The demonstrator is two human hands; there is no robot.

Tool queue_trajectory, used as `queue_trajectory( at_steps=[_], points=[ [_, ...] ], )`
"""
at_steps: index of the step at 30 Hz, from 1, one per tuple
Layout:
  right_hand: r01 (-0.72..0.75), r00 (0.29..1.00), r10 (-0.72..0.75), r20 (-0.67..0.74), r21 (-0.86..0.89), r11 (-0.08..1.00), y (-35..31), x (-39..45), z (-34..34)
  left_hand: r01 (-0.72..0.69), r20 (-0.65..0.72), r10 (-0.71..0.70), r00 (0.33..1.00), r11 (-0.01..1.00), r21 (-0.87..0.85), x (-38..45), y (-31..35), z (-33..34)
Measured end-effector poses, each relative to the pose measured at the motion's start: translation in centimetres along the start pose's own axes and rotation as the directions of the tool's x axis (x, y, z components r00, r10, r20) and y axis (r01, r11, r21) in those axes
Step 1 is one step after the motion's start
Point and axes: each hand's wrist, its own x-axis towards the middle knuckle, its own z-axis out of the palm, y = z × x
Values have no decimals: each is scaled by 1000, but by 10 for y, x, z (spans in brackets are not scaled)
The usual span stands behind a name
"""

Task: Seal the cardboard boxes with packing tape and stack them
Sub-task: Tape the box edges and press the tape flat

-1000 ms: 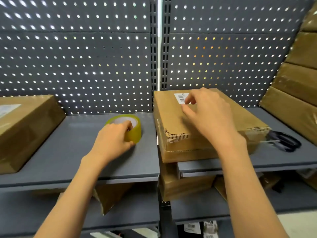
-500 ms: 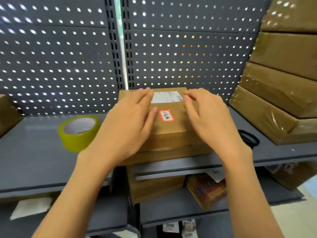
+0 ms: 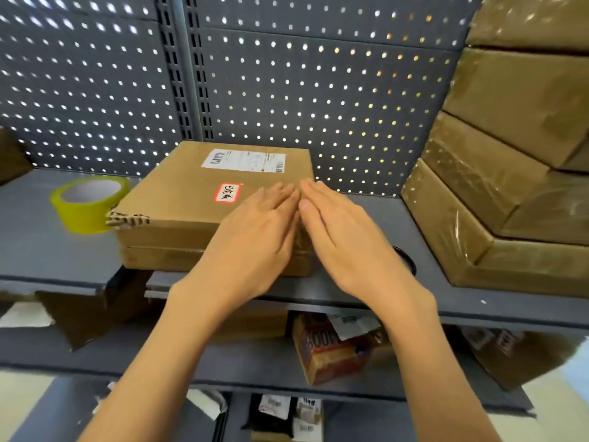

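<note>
A flat brown cardboard box with a white shipping label and a small red-framed sticker lies on the grey shelf. My left hand lies flat with straight fingers on the box's near right part. My right hand is flat beside it at the box's right edge, fingertips nearly meeting the left hand's. A yellow-green roll of packing tape stands just left of the box, touching its torn corner.
A stack of tape-wrapped brown boxes fills the right side of the shelf. Black scissors peek out behind my right hand. A perforated grey back panel closes the rear. Lower shelves hold small parcels.
My left hand let go of the tape roll and came onto the box. Both hands have since slid together toward the box's right edge, and the view has swung right.
</note>
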Motion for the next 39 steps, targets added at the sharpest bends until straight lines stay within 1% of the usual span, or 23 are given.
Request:
queue_trajectory(
  at_steps=[2, 4, 6, 9, 13, 14, 17, 18, 20, 22, 24, 26, 30, 32, 35, 37, 39],
  points=[
    [38, 999, -37, 33, -6, 999, -3, 1, 9, -10, 20, 10, 1000, 1000, 10, -2, -2, 5],
    [38, 998, -37, 54, -21, 999, -3, 0, 16, 13, 52, -13, 999, 1000, 4, -5, -8, 7],
    [27, 998, -25, 60, -27, 999, 2, -3, 21, 52, 63, -51, 997, 999, -9, -9, -15, 8],
    [-26, 998, 24, 62, 28, 999, 10, -9, 20, 85, 67, -87, 994, 996, 28, -13, -28, 2],
    [-118, 993, 119, -22, 58, 991, 20, -16, 13, 118, 80, -122, 989, 992, 48, -16, -39, -9],
    [-133, 990, 138, -43, 98, 986, 21, -16, 11, 117, 71, -119, 990, 993, 34, -15, -38, -12],
    [-101, 987, 135, -85, 323, 941, 20, -10, 9, 57, 46, -57, 997, 998, -12, -6, -28, -13],
    [-89, 990, 123, -75, 358, 929, 19, -7, 10, 24, 50, -23, 998, 1000, -20, -3, -25, -11],
    [-78, 996, 92, -23, 343, 936, 20, -3, 17, -54, 81, 54, 995, 999, -6, 3, -23, -3],
    [-76, 997, 71, 26, 323, 943, 26, -4, 27, -126, 106, 118, 987, 990, 70, 3, -28, 7],
    [-63, 998, 56, 31, 335, 940, 32, -8, 35, -163, 114, 144, 983, 971, 175, 1, -34, 12],
    [-44, 999, 43, 13, 342, 938, 37, -12, 40, -195, 107, 173, 979, 952, 236, 0, -38, 15],
    [-25, 1000, 26, 1, 341, 940, 40, -18, 45, -238, 119, 212, 970, 931, 277, 2, -41, 15],
    [-47, 999, 42, 20, 355, 934, 41, -21, 45, -249, 131, 219, 967, 922, 296, 1, -42, 15],
    [-120, 991, 94, 91, 342, 932, 45, -27, 48, -260, 142, 225, 964, 914, 313, 1, -44, 17],
    [-170, 983, 136, 122, 342, 924, 47, -32, 51, -255, 141, 223, 965, 923, 288, 2, -43, 17],
    [-190, 981, 159, 110, 412, 891, 46, -35, 49, -214, 135, 187, 973, 950, 226, 2, -41, 13]
  ],
)
